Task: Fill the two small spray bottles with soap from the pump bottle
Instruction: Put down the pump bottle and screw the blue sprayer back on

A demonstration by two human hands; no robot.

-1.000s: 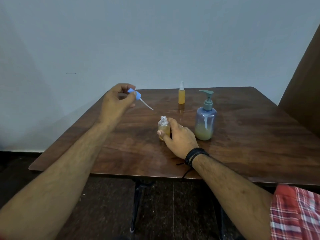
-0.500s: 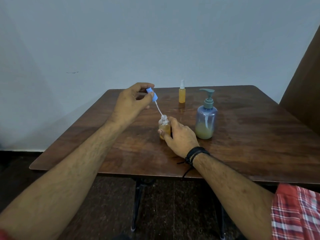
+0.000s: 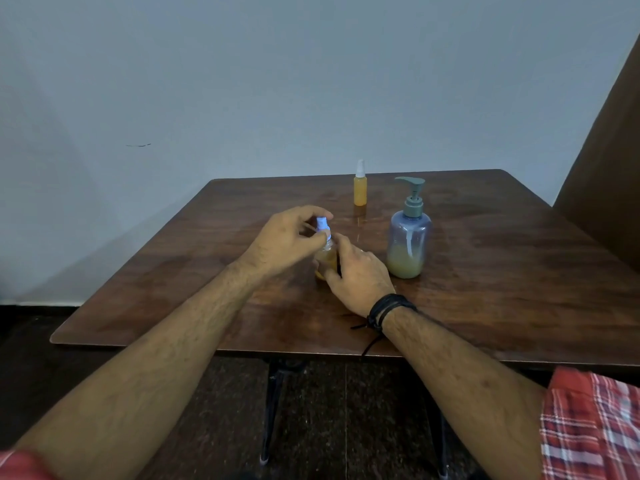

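Two hands on spray bottle

2 small spray bottles: one held near, one at back. 1 pump bottle. 1 blue spray cap. 2 hands: left, right. 1 desk.

spray bottle | mostly hidden | behind both hands
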